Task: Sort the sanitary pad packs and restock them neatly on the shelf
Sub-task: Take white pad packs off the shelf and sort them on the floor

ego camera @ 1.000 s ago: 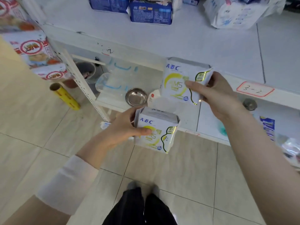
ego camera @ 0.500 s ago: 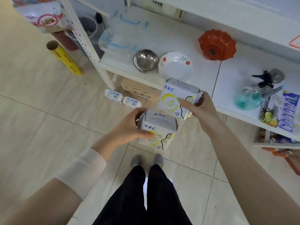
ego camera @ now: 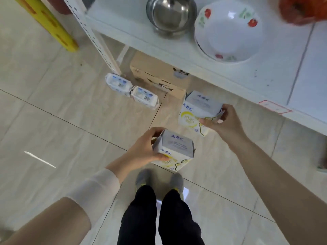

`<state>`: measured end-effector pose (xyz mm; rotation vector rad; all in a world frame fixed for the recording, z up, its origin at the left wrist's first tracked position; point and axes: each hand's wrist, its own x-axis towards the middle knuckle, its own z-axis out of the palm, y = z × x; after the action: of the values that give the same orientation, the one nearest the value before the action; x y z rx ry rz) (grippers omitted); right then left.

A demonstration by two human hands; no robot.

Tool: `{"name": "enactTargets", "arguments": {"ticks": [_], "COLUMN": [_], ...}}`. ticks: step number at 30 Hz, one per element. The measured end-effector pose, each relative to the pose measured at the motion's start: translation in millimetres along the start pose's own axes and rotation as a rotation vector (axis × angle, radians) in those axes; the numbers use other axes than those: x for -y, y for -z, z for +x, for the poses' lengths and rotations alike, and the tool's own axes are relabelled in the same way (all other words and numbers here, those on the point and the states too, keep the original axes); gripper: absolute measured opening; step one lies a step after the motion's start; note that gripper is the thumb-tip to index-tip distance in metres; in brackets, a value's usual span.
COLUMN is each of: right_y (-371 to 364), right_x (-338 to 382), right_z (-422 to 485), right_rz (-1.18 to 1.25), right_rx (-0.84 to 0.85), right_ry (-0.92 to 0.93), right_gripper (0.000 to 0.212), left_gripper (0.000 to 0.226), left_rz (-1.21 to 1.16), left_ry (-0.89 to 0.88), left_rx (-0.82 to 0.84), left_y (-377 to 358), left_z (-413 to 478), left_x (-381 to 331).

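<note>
You are now looking almost straight down at the tiled floor [ego camera: 62,131], where a second ago you were facing the upper shelf and its blue packs. Your view has been dropping steadily. The low white shelf board [ego camera: 221,73] is now running across the top right, carrying a white flowered bowl [ego camera: 228,29] with a steel bowl [ego camera: 171,13] just beside it. Under that board a cardboard box [ego camera: 155,71] is sitting on the floor. Just to its left two small blue-and-white packs are lying side by side: the far floor pack [ego camera: 118,84] by the shelf post and the near floor pack [ego camera: 145,97] touching it. A second ago these were hidden from you, and I am reading that as the point of the change. You are probably turning toward stock waiting on the floor, so the sorting is looking far from done. The two white-and-yellow packs are coming down with you. Your right hand [ego camera: 228,122] is still pinching the right-hand pack [ego camera: 200,110] by its end, thumb across the front and fingers curled behind, holding it in the air just in front of the shelf edge. Your left hand [ego camera: 141,152] is still gripping the left-hand pack [ego camera: 175,149] by its side, lower and nearer your feet. The two packs are staying apart, resting on nothing, neither shelved yet.
</note>
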<state>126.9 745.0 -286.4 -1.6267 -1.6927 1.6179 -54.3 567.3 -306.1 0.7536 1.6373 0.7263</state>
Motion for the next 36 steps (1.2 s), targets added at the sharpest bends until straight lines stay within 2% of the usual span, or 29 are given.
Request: {"name": "enactTargets", "arguments": {"ticks": [9, 16, 25, 30, 33, 36], "right_y": [-101, -163, -203, -201, -194, -189], "right_x": [-195, -282, -323, -318, -313, -311], "right_z": [139, 244, 301, 302, 301, 303], "right_rz": [-0.025, -0.012, -0.088, -0.101, -0.101, -0.127], "right_rx": [0.051, 0.146, 0.179, 0.249, 0.300, 0.271], "right_ry": [-0.078, 0.042, 0.271, 0.248, 0.220, 0.245], "right_gripper": [0.069, 0.072, 0.070, 0.069, 0.061, 0.045], "left_gripper": [0.078, 0.076, 0.072, 0.075, 0.084, 0.093], "left_rz": [-0.012, -0.007, -0.017, 0.057, 0.095, 0.156], "left_ry": [-0.013, -0.067, -0.274, -0.340, -0.360, -0.389], "left_rx": [-0.038, -0.070, -0.121, -0.131, -0.140, -0.168], "left_y": [-20, -22, -20, -18, -16, -15], "left_z": [174, 285, 343, 346, 344, 339], "left_x": [190, 287, 333, 330, 332, 333]}}
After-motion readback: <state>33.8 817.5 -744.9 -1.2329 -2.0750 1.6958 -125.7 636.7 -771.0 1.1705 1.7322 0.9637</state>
